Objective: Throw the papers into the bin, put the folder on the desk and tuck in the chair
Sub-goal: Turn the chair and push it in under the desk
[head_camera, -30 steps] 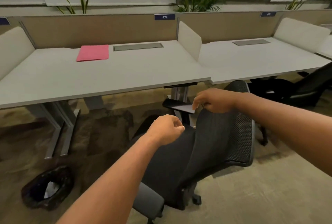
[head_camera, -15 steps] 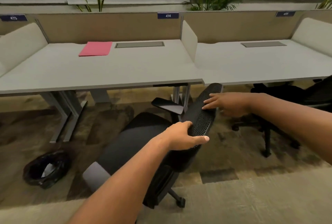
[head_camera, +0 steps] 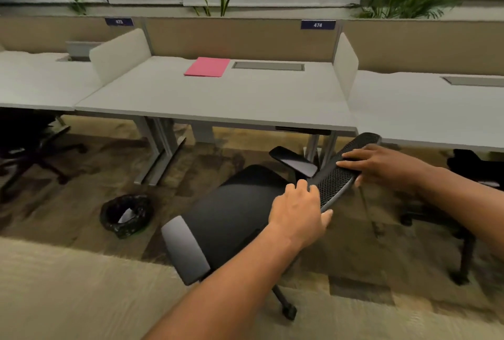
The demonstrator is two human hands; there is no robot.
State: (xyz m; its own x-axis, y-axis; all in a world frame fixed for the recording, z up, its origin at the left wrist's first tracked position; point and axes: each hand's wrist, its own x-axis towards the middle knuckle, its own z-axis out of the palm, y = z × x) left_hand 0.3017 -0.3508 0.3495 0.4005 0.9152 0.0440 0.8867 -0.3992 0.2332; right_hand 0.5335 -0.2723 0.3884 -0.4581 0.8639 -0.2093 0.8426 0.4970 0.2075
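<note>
A black office chair (head_camera: pixel 234 211) stands on the carpet in front of desk 474 (head_camera: pixel 218 99), its seat facing left and its mesh back at the right. My left hand (head_camera: pixel 298 211) grips the lower end of the back's top edge. My right hand (head_camera: pixel 381 165) lies on the upper end of that edge, fingers wrapped over it. A pink folder (head_camera: pixel 207 67) lies flat at the back of the desk. On the floor to the left sits a black-lined bin (head_camera: pixel 126 214) with white paper inside.
Grey desk legs (head_camera: pixel 158 148) stand left of the chair and another pair (head_camera: pixel 319 148) just behind its armrest. Other black chairs sit under the left desk (head_camera: pixel 30 145) and at the right (head_camera: pixel 463 230). Low dividers (head_camera: pixel 120 53) separate the desks.
The chair has turned and rolled left, its seat now pointing toward the bin. Both hands stayed on the backrest's top edge. My view has swung left, bringing desk 473 into sight.
</note>
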